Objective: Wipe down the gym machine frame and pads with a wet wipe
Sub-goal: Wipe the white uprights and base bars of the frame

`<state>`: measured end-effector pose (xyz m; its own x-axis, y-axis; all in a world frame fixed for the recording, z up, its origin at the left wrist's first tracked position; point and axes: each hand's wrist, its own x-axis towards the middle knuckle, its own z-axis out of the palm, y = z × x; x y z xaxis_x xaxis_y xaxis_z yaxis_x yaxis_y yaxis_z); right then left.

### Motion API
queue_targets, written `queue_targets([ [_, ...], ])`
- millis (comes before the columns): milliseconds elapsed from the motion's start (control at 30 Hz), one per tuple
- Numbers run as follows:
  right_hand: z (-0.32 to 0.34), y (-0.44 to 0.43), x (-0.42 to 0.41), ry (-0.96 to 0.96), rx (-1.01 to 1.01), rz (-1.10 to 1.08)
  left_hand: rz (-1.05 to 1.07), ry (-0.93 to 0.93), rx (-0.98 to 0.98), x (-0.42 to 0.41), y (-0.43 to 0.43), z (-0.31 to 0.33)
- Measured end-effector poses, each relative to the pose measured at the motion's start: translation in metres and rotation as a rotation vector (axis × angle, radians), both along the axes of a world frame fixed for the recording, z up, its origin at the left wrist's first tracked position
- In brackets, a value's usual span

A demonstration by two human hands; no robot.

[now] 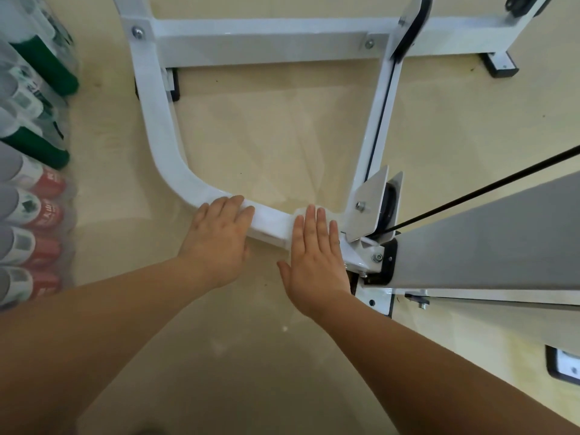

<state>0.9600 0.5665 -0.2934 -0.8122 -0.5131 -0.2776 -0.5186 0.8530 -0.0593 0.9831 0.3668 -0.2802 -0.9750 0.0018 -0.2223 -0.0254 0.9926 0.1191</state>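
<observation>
While the wet wipe [303, 211] lies on the white frame [163, 136] at mid-picture, the right hand [314, 255] presses it with straight, close-set fingers. The left hand [219, 237] rests flat at its 9 o'clock, holding nothing. Frame-wiping seems under way. Next, I judge, slide toward 10 o'clock, round the bend.

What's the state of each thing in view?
frame: assembled, bolts in
left hand: flat, resting on frame
right hand: flat, fingers straight, pressing wipe onto frame
wipe: under right fingertips, mostly hidden
cable: taut
bottles: lying down, wrapped in packs
</observation>
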Motion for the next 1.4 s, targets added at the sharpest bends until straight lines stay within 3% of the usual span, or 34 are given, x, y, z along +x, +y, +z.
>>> queue_targets([
  [67, -0.002, -0.014, -0.013, 0.047, -0.088, -0.042, 0.01, 0.004, -0.031, 0.002, -0.004, 0.002],
  [267, -0.015, -0.018, -0.025, -0.005, -0.1, -0.084, 0.021, -0.082, -0.054, 0.012, -0.016, 0.004],
  [400, -0.011, 0.009, -0.004, -0.009, 0.065, -0.021, 0.022, -0.116, -0.049, 0.009, -0.015, 0.008],
  [567, -0.011, -0.014, 0.003, -0.045, 0.109, -0.171, -0.012, -0.196, -0.098, 0.009, -0.014, 0.013],
  [633, -0.011, -0.028, 0.0, -0.07, 0.066, -0.189, -0.024, -0.208, -0.102, 0.008, -0.015, 0.017],
  [867, 0.0, -0.057, -0.023, -0.189, -0.265, 0.114, 0.005, -0.213, -0.053, 0.005, -0.018, 0.028],
  [967, 0.0, -0.036, -0.018, -0.062, -0.114, 0.126, 0.016, -0.206, -0.024, 0.003, -0.02, 0.034],
  [1067, -0.003, -0.02, -0.009, -0.082, 0.039, 0.141, 0.034, -0.217, -0.005, 0.001, -0.022, 0.037],
  [1400, 0.006, -0.018, 0.011, -0.125, 0.145, -0.158, -0.008, -0.258, -0.031, -0.003, -0.023, 0.038],
])
